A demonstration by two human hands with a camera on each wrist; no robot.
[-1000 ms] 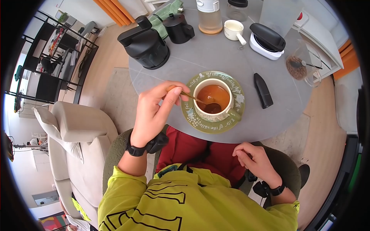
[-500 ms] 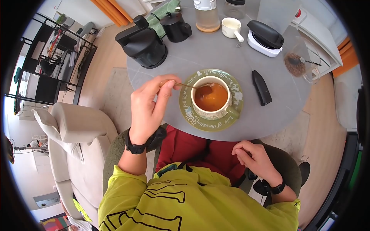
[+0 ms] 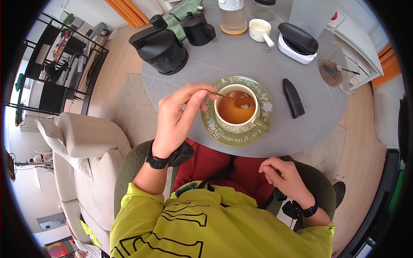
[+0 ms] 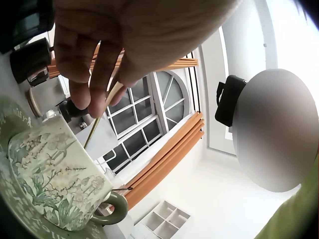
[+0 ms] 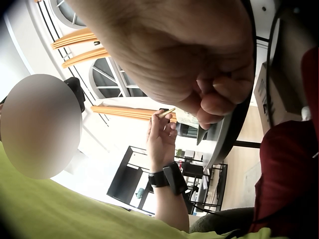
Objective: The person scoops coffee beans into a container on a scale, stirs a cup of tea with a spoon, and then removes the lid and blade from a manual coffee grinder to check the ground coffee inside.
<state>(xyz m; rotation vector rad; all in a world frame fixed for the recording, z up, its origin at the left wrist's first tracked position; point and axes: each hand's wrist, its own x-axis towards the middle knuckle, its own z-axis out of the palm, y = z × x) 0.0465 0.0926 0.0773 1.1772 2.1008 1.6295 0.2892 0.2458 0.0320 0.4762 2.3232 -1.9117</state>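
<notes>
In the head view my left hand [image 3: 178,118] pinches the handle of a thin golden spoon [image 3: 216,93] between thumb and fingers. The spoon's lower end dips into amber liquid in a cream cup [image 3: 235,128], whose green handle points to the lower right. A green saucer [image 3: 209,125] with white lettering lies under the cup. The left wrist view shows the same spoon [image 4: 91,133] slanting down behind the flower-patterned cup [image 4: 57,174]. My right hand [image 3: 284,179] stays near my lap by the table edge, fingers loosely curled with nothing in them.
On the grey round table [image 3: 275,137], a black tapered device [image 3: 293,99] lies right of the saucer. A black kettle [image 3: 160,49], a black pot [image 3: 198,29], a small cream cup with a handle [image 3: 260,31], a white scale [image 3: 297,51] and a jug [image 3: 330,73] stand farther back.
The spoon has circled through the liquid, from the cup's near side to its far left, then rightward. My left hand shifted left, then back right. My right hand has stayed put.
</notes>
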